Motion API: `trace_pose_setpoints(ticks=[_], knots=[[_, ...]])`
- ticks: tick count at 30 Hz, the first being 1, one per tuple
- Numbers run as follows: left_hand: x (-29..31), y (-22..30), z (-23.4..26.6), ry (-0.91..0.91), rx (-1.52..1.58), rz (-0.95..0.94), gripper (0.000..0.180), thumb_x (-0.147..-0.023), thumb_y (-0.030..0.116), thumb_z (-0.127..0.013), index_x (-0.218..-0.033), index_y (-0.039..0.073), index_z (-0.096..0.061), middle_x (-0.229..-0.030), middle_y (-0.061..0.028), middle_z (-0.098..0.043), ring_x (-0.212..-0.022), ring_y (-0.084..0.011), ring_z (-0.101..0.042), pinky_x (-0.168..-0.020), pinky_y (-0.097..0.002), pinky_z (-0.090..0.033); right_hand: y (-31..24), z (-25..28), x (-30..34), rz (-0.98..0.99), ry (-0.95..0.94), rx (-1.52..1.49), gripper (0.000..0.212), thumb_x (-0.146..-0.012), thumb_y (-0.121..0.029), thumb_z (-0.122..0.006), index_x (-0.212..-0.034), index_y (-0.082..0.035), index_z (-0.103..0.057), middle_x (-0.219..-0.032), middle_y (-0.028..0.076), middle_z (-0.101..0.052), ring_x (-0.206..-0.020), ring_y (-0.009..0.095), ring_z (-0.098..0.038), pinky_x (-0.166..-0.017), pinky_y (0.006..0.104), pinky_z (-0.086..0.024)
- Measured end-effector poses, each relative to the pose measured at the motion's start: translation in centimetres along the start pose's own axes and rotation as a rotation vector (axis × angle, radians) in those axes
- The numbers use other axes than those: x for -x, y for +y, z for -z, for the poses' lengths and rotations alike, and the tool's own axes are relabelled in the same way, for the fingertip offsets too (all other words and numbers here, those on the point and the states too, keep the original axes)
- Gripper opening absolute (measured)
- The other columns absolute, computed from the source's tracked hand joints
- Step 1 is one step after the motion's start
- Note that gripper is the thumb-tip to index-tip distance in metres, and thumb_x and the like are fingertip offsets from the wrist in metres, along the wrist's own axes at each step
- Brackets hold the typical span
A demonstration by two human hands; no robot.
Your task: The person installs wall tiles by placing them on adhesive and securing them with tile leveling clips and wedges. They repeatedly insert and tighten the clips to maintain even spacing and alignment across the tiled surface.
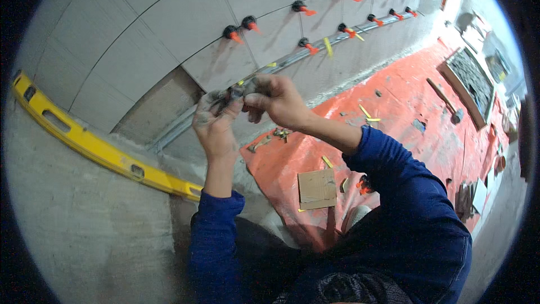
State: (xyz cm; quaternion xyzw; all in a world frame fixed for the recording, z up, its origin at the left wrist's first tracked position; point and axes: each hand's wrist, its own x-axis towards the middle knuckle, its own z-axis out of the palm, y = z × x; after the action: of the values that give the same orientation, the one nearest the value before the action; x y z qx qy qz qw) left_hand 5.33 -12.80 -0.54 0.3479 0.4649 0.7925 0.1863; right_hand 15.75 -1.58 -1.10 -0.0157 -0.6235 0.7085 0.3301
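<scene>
My left hand and my right hand meet in front of the lower wall, both dusty with grey. Between their closed fingertips is a small dark piece, mostly covered, so its kind does not show. Behind them runs a metal rail along the foot of the tiling. A bare gap in the bottom row lies beside my left hand. Large grey tiles cover the wall, and black and red tile levelling clips stick out along their joints.
A long yellow spirit level leans at left. Red sheeting covers the floor, bearing a cardboard piece, a hammer, a tray of grey mortar and yellow wedges. A loose levelling clip lies near my knee.
</scene>
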Motion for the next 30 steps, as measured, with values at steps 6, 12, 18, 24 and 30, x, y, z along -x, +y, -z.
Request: trace_pose_setpoints(ticks=[6,12,18,24,30], knots=[[0.2,0.5,-1.0,0.062,-0.07,-0.009,0.028,-0.074,-0.005,-0.074,-0.098,-0.001,-0.061,-0.094,-0.0083,-0.065,-0.083,-0.0152,-0.061,-0.076,-0.027,-0.049,0.2,0.9,-0.4,-0.175,-0.092,-0.131,0.013,-0.091,-0.01,-0.062,-0.091,0.002,-0.057,-0.077,0.007,-0.062,-0.061,0.014,-0.061,-0.057,0.0282,-0.052],[-1.9,1.5,1.4,-0.051,-0.2,0.133,0.022,-0.081,0.009,-0.072,-0.099,0.002,-0.063,-0.091,-0.0048,-0.067,-0.08,-0.0115,-0.06,-0.072,-0.0264,-0.049,0.2,-0.5,-1.5,0.129,-0.056,0.357,0.012,-0.09,-0.011,-0.062,-0.089,0.001,-0.058,-0.067,0.006,-0.062,-0.057,0.015,-0.06,-0.055,0.0293,-0.048],[-8.9,2.8,8.4,0.211,-0.307,0.239,0.022,-0.087,0.021,-0.068,-0.102,0.005,-0.066,-0.089,-0.0046,-0.068,-0.071,-0.01,-0.06,-0.062,-0.0255,-0.048,-1.0,-2.0,-4.5,0.422,0.032,1.034,0.015,-0.087,-0.02,-0.06,-0.087,-0.005,-0.057,-0.066,0.019,-0.06,-0.061,0.04,-0.059,-0.054,0.0461,-0.047],[-11.2,-1.3,10.2,0.054,0.065,0.233,0.026,-0.092,0.018,-0.06,-0.113,0.003,-0.061,-0.084,-0.0055,-0.066,-0.064,-0.0126,-0.059,-0.058,-0.0263,-0.046,1.0,-5.7,-8.7,0.404,0.087,1.223,0.014,-0.086,-0.02,-0.059,-0.086,-0.006,-0.056,-0.065,0.017,-0.06,-0.06,0.039,-0.06,-0.055,0.047,-0.048],[-11.8,-2.6,10.2,-0.297,0.784,0.348,0.012,-0.093,0.014,-0.054,-0.099,0.005,-0.059,-0.078,-0.0047,-0.058,-0.064,-0.0152,-0.053,-0.061,-0.0306,-0.042,1.4,-5.5,-7.8,0.398,0.194,1.202,0.014,-0.084,-0.015,-0.067,-0.093,-0.004,-0.066,-0.063,0.011,-0.062,-0.053,0.016,-0.062,-0.051,0.0312,-0.047]])
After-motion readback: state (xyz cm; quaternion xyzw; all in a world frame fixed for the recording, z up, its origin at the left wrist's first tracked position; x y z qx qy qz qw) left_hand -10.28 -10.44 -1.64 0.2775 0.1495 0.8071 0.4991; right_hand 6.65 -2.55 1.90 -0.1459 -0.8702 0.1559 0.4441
